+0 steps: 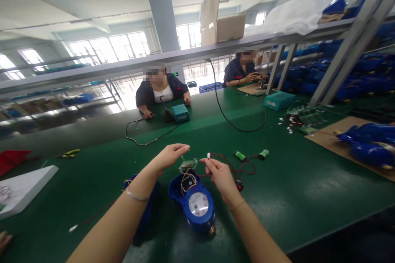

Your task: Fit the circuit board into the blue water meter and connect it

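A blue water meter with a round white dial lies on the green table in front of me, coloured wires rising from its open top to a small circuit board. My left hand hovers just above that board with its fingers loosely curled and apart. My right hand pinches a small white connector on red and black wires. Those wires run to two green cylindrical batteries lying on the table. A second blue meter body sits under my left forearm.
Two people in dark jackets sit across the table, one by a teal box with a black cable, one further right. A white foam slab, yellow cutters, a teal case, scattered parts and blue meters on cardboard surround me.
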Motion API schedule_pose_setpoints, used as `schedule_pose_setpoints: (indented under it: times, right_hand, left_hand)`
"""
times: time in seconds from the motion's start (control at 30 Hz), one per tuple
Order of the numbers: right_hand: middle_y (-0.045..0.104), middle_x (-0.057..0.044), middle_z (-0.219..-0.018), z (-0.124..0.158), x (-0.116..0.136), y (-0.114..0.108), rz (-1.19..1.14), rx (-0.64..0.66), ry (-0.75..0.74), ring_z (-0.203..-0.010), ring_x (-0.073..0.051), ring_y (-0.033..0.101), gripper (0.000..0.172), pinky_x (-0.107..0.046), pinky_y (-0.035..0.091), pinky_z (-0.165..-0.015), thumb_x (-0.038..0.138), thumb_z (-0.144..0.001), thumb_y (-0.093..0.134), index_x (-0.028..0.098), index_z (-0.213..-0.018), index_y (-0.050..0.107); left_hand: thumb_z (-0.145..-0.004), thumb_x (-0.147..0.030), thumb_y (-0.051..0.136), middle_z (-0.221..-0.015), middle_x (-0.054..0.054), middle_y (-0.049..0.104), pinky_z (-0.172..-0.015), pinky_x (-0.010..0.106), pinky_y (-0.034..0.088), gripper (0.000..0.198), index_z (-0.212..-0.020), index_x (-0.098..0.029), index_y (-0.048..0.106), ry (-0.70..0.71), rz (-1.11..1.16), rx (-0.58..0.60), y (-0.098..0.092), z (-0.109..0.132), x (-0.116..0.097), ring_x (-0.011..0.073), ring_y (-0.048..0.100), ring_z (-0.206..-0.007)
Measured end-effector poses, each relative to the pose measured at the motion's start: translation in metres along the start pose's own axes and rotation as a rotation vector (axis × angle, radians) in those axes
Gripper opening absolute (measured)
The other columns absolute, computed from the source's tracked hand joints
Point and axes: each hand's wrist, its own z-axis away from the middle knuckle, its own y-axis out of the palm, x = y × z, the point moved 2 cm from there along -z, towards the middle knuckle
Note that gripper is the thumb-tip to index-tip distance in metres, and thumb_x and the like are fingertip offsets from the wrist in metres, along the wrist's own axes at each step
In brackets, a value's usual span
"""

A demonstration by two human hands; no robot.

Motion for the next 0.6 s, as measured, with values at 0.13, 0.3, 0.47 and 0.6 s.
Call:
schedule_pose_setpoints:
  times: [0.13, 0.3, 0.47, 0.6]
  right_hand:
    - [0.041, 0.004, -0.057, 0.006, 0.007, 0.004, 0.042, 0.054, -0.063, -0.050, -0.010, 0.029, 0.058, -0.025, 0.015, -0.047, 0.068, -0.070, 0.068, 0.012, -0.087, 0.074]
    - [0.039, 0.004, -0.057, 0.006, 0.004, 0.005, 0.067, 0.037, -0.112, -0.050, -0.010, 0.027, 0.057, -0.026, 0.016, -0.048, 0.071, -0.075, 0.065, 0.014, -0.077, 0.068]
    - [0.050, -0.001, -0.059, 0.009, 0.003, 0.005, 0.210, -0.156, -0.250, -0.058, -0.017, 0.046, 0.057, -0.027, 0.030, -0.054, 0.069, -0.085, 0.057, 0.020, -0.057, 0.051]
    - [0.067, -0.007, -0.077, 0.013, 0.007, 0.010, 0.309, -0.230, -0.326, -0.065, -0.020, 0.056, 0.054, -0.028, 0.037, -0.058, 0.064, -0.091, 0.050, 0.021, -0.059, 0.052]
  left_hand:
    - [-0.073, -0.062, 0.067, -0.079, 0.008, 0.072, -0.084, 0.037, 0.043, 0.051, -0.079, -0.012, 0.076, -0.016, -0.062, 0.074, 0.024, -0.027, -0.018, 0.0253, 0.061, -0.086]
    - [-0.062, -0.053, 0.077, -0.075, 0.004, 0.070, -0.074, 0.029, 0.045, 0.041, -0.071, -0.013, 0.073, -0.039, 0.111, 0.224, 0.048, -0.036, -0.031, 0.0157, 0.059, -0.071]
    - [-0.066, -0.047, 0.079, -0.074, 0.006, 0.069, -0.071, 0.029, 0.048, 0.038, -0.067, -0.014, 0.061, -0.110, 0.273, 0.199, 0.057, -0.032, -0.030, 0.0135, 0.060, -0.065]
    - [-0.090, -0.030, 0.063, -0.054, -0.004, 0.055, -0.056, 0.024, 0.042, 0.031, -0.064, -0.015, 0.054, -0.139, 0.259, 0.093, 0.068, -0.029, -0.030, 0.0097, 0.050, -0.049]
